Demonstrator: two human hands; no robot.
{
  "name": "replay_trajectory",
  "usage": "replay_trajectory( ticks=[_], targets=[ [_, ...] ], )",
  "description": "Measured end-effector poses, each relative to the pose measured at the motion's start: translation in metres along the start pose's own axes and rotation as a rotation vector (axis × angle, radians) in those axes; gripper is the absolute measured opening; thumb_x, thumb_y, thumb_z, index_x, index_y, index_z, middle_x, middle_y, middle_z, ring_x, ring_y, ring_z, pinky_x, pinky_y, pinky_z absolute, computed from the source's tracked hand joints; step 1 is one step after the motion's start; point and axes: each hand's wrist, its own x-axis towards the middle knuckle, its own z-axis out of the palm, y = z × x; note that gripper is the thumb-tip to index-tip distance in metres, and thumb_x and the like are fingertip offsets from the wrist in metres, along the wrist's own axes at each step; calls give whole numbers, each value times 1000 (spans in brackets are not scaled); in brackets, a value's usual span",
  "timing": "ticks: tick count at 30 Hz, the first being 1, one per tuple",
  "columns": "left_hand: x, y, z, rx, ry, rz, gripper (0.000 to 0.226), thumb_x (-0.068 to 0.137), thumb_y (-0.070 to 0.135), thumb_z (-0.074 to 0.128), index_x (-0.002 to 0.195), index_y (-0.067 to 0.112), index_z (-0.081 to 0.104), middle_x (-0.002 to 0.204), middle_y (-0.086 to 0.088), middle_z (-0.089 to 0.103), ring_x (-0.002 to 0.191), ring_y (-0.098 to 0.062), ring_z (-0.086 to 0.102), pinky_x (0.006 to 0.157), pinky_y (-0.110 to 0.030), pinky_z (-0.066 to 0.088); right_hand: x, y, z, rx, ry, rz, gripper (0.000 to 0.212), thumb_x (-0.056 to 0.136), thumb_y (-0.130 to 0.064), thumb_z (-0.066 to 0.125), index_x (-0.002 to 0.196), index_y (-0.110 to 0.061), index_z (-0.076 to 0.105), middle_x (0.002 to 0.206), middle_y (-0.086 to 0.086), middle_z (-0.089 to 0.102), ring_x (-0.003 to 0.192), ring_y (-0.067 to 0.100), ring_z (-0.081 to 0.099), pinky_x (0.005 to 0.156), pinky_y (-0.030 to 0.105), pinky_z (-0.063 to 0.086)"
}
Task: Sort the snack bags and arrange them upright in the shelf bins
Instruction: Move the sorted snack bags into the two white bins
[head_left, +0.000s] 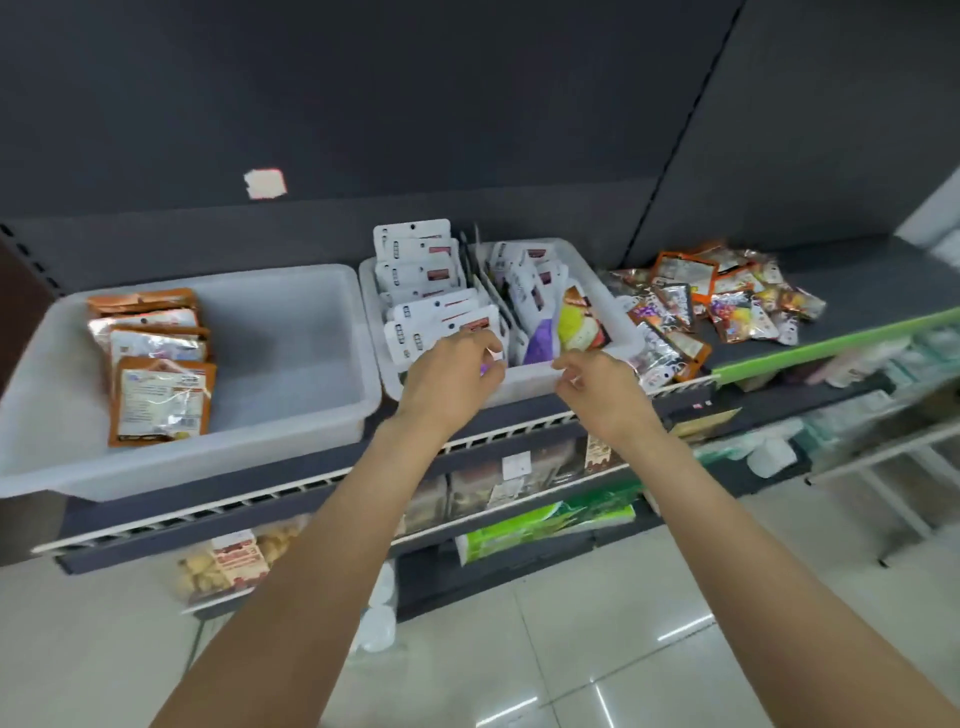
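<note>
Left hand curls over purple-white pouch at near rim of right translucent plastic bin; grip unclear. Right hand loosely curled, empty. Both bins part-filled; loose snack-bag pile remains, right.

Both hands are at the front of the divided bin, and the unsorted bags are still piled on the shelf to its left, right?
Not quite. The head view shows the unsorted pile on the shelf to the right of the divided bin. Left hand and right hand are at its front.
</note>
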Motion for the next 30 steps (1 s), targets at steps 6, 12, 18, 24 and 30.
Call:
replay_trajectory(
  ticks=[6, 12, 18, 24, 30],
  targets=[
    [30, 107, 71, -8, -20, 108, 27, 96, 25, 47, 120, 20, 59, 117, 1, 61, 104, -18, 58, 79, -35, 50, -12, 122, -50, -25, 17, 86, 31, 95, -17, 54, 125, -10, 57, 116, 13, 63, 101, 29, 62, 84, 41, 52],
    [90, 171, 138, -99, -89, 187, 26, 95, 23, 51, 120, 17, 59, 117, -3, 58, 99, -19, 58, 84, -36, 49, 10, 216, -88, -10, 111, 164, 33, 95, -18, 53, 128, -13, 54, 131, 13, 51, 98, 29, 60, 83, 40, 51],
    [178, 199, 205, -99, -139, 153, 38, 94, 25, 54, 131, 19, 49, 133, -2, 50, 120, -20, 48, 97, -37, 43, 72, 298, -118, -37, 144, 166, 40, 95, -16, 54, 134, -10, 48, 134, 14, 47, 117, 30, 50, 91, 42, 48],
    [244, 201, 255, -74, -252, 13, 44, 95, 23, 54, 137, 17, 44, 142, -7, 42, 131, -23, 38, 108, -36, 33, 148, 357, -128, -27, 53, 188, 49, 95, -21, 53, 141, -12, 38, 145, 17, 35, 138, 31, 28, 103, 41, 37],
    [287, 187, 281, 31, 46, -291, 51, 93, 23, 56, 140, 11, 39, 142, -12, 39, 132, -26, 34, 107, -34, 32, 222, 387, -116, 27, -38, 196, 60, 93, -27, 57, 144, -12, 30, 145, 15, 34, 136, 33, 26, 107, 43, 32]
  ],
)
